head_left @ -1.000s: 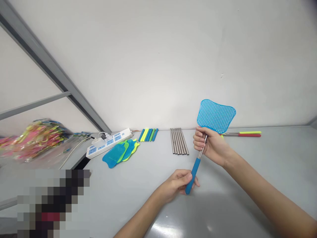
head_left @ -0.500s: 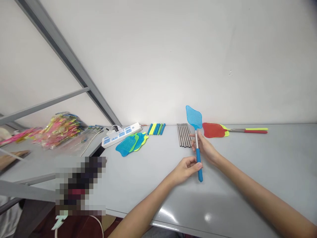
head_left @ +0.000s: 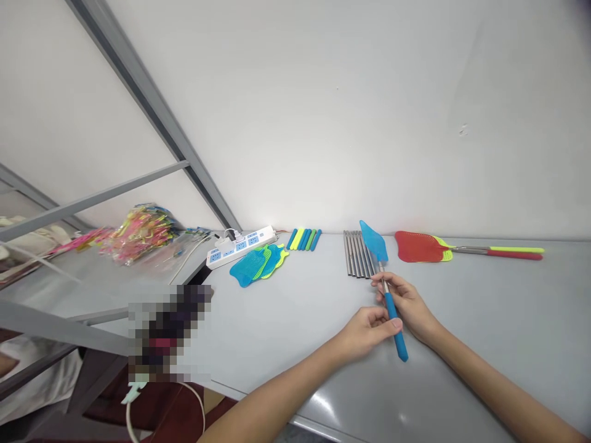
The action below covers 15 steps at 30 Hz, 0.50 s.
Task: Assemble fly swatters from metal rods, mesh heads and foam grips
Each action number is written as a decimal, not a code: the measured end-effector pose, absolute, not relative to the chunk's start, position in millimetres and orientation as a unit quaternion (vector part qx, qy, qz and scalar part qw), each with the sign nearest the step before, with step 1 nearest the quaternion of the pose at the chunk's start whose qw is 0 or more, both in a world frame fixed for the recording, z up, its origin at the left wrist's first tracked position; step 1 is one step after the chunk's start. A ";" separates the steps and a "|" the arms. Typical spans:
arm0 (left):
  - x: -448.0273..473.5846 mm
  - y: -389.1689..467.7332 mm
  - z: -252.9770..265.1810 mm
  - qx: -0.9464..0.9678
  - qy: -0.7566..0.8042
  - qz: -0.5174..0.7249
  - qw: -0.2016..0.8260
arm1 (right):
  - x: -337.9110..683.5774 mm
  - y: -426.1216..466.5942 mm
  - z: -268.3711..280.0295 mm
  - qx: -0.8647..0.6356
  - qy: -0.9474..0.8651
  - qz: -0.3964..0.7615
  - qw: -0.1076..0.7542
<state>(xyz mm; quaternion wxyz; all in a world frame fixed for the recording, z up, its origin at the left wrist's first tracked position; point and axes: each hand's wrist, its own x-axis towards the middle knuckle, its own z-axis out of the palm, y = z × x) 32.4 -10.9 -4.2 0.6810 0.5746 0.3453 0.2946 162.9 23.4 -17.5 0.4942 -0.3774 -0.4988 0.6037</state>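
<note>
A blue fly swatter [head_left: 374, 242] is held in front of me, its head toward the wall and tilted nearly edge-on. My left hand [head_left: 372, 329] grips its blue handle between thumb and fingers. My right hand [head_left: 404, 300] is closed around the metal shaft just above the handle, fingers partly hidden behind it. Beyond the swatter head lies a row of metal rods [head_left: 357, 253]. To the right, finished-looking swatters with a red head [head_left: 418, 247] and a yellow one lie stacked. Loose blue and green swatter heads [head_left: 252, 266] lie to the left.
Several coloured handle grips [head_left: 303, 239] lie in a row near the wall. A white power strip [head_left: 240, 247] with a plug stands behind the loose heads. Bagged colourful pieces [head_left: 143, 237] sit on the left table, behind a grey metal frame [head_left: 152, 92].
The swatter has come lower and nearer to me, its head turned from facing me to nearly edge-on. Both hands moved down with it, and the view shifted slightly left.
</note>
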 end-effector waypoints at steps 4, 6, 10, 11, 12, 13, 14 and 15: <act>35.4 -11.4 -3.3 0.579 0.350 0.310 0.668 | 163.7 26.5 -24.2 -0.367 -0.483 0.588 0.535; 37.1 -10.3 -3.3 0.565 0.348 0.322 0.675 | 164.2 27.0 -25.1 -0.367 -0.473 0.576 0.556; 39.8 -4.5 -7.2 0.484 0.360 0.346 0.719 | 164.9 26.8 -23.0 -0.366 -0.444 0.562 0.594; 39.7 -2.3 -8.7 0.464 0.361 0.349 0.729 | 164.8 26.5 -22.0 -0.365 -0.439 0.559 0.601; 39.2 0.3 -10.2 0.449 0.360 0.350 0.739 | 164.6 26.2 -20.8 -0.366 -0.437 0.553 0.608; 38.3 3.1 -11.5 0.438 0.355 0.349 0.749 | 164.2 25.7 -19.5 -0.369 -0.436 0.544 0.615; 37.0 6.0 -12.4 0.429 0.348 0.346 0.759 | 163.6 25.2 -18.1 -0.375 -0.434 0.531 0.624; 35.5 9.0 -13.0 0.421 0.337 0.340 0.770 | 163.1 24.6 -16.5 -0.385 -0.428 0.514 0.636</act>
